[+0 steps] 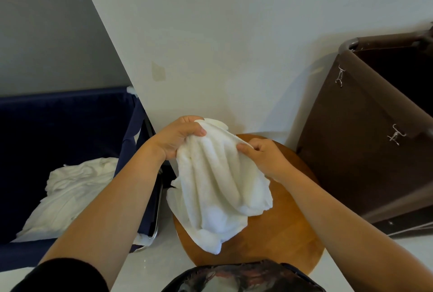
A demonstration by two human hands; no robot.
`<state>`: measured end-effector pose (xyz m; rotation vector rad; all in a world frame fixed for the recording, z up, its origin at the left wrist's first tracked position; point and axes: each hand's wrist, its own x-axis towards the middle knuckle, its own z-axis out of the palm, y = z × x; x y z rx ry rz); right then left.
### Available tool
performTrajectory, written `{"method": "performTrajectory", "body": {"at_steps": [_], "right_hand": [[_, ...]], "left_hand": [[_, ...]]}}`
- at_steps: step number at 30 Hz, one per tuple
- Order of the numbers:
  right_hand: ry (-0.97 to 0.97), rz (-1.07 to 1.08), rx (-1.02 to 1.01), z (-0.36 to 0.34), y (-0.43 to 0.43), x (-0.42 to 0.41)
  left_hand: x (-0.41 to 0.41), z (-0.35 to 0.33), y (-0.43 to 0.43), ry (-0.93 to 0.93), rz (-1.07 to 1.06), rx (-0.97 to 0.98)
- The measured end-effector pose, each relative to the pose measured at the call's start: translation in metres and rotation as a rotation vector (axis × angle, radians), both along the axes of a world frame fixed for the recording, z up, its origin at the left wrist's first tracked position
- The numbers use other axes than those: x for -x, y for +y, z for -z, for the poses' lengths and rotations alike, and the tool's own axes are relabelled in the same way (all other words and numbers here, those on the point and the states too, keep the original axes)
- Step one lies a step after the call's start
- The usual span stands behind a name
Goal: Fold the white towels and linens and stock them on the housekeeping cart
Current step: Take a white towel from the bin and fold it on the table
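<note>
Hanging bunched, ridged white towel [218,174]; left hand [179,136], right hand [262,154] pinching top edge.

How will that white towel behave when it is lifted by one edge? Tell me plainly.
Probably floppy: the towel hangs in loose folds below the left hand and right hand, which grip its top edge. Likely light for its bulk: finger grips alone seem to carry it. Its fluffy pile should resist slipping.
</note>
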<state>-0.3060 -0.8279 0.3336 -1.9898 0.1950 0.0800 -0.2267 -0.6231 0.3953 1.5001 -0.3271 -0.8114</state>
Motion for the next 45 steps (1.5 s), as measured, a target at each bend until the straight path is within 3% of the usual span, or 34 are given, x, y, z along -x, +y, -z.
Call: {"method": "performTrajectory", "body": {"at_steps": [3,5,9,14,19,26,34,41,45], "right_hand": [[0.135,0.089,-0.310,-0.012,-0.011,0.000],[0.175,0.120,-0.353,-0.020,-0.018,-0.002],[0.209,0.004,-0.149,-0.035,-0.029,-0.008],[0.379,-0.309,0.190,-0.038,-0.030,-0.006],[0.394,-0.285,0.141,-0.017,-0.018,-0.010],[0.364,-0.300,0.002,-0.013,-0.009,-0.007],[0.275,-0.047,-0.274,-0.009,-0.022,0.001],[0.050,0.246,-0.130,-0.021,-0.021,-0.008],[-0.040,0.171,0.107,-0.027,-0.024,-0.010]], "left_hand": [[-0.004,-0.005,0.006,-0.009,0.071,-0.116],[-0.006,-0.006,0.008,-0.045,0.098,-0.225],[-0.016,-0.003,0.012,-0.092,-0.029,-0.295],[-0.014,-0.001,0.016,0.002,-0.152,-0.092],[-0.005,-0.004,0.006,0.056,-0.108,0.076],[-0.006,-0.007,0.004,0.068,-0.125,0.178],[-0.008,-0.001,0.015,0.088,-0.217,0.164],[-0.008,0.002,0.013,0.091,-0.195,0.121],[-0.016,0.003,0.022,0.084,-0.201,0.057]]}}
